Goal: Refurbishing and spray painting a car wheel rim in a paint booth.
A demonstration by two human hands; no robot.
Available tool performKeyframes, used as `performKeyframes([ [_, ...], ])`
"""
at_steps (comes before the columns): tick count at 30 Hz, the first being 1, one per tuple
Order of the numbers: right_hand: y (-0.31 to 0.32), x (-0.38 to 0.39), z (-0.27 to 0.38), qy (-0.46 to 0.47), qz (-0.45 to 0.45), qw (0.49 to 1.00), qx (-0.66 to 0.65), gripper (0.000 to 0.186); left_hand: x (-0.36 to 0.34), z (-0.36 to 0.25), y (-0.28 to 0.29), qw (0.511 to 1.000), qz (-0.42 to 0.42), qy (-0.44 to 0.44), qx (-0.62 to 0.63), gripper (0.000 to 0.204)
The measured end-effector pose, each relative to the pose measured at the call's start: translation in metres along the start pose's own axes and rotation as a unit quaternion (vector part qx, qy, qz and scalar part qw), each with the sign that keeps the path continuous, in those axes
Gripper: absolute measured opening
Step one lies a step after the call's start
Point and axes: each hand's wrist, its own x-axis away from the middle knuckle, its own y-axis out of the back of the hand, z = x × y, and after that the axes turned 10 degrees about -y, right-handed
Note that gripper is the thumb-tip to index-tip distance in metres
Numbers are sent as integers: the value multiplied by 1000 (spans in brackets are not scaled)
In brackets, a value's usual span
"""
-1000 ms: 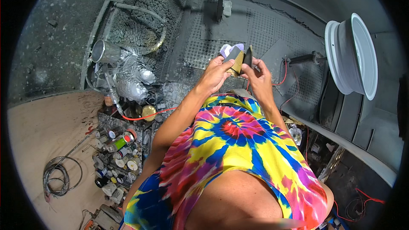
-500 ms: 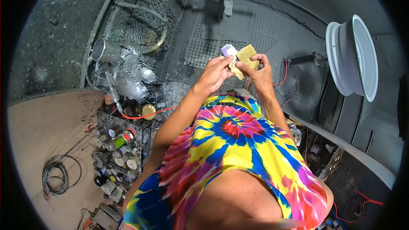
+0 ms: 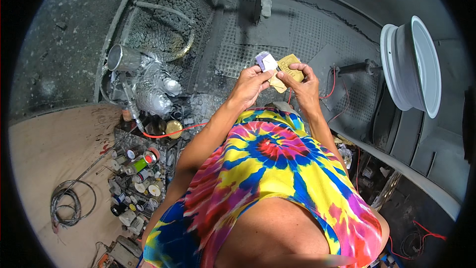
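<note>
In front of my waist, both hands are raised close together over small folded pieces of sandpaper. My left hand (image 3: 246,88) is closed, thumb and fingers pinching a purple-and-white piece of sandpaper (image 3: 268,61). A gold-yellow piece of sandpaper (image 3: 292,67) with print on its back sits in the grip of my right hand (image 3: 306,89), its thumb pressed on the near side. Below the thumbs a paler yellow flap (image 3: 277,85) hangs between the hands; which piece it belongs to I cannot tell. The fingers behind the paper are partly hidden.
A silver-grey wheel rim (image 3: 412,67) is mounted on a stand at right. To the left, a spray gun with a metal cup (image 3: 123,58) hangs by a foil-wrapped object (image 3: 152,89), with a red hose (image 3: 168,134). Several cans and bottles (image 3: 141,176) crowd the lower left.
The gold-yellow sandpaper in my right hand has shifted slightly to the right and turned, showing more of its printed back. My left hand has barely moved.
</note>
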Motion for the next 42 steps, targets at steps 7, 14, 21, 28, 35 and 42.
performKeyframes([
  [7,11,5,18,93,37,994,-31,28,2,0,13,995,34,48,-82,25],
  [14,14,8,25,40,87,993,65,59,7,-15,8,963,151,121,-189,23],
  [21,47,17,12,-102,164,981,14,42,8,-6,3,928,278,154,-194,33],
  [28,165,44,-112,-69,-75,932,349,23,27,-30,3,893,301,149,-300,38],
  [35,133,89,-168,-147,19,935,322,30,23,-46,-11,892,329,196,-239,48],
  [42,130,88,-180,36,154,924,350,31,7,-33,-11,944,193,128,-235,43],
])
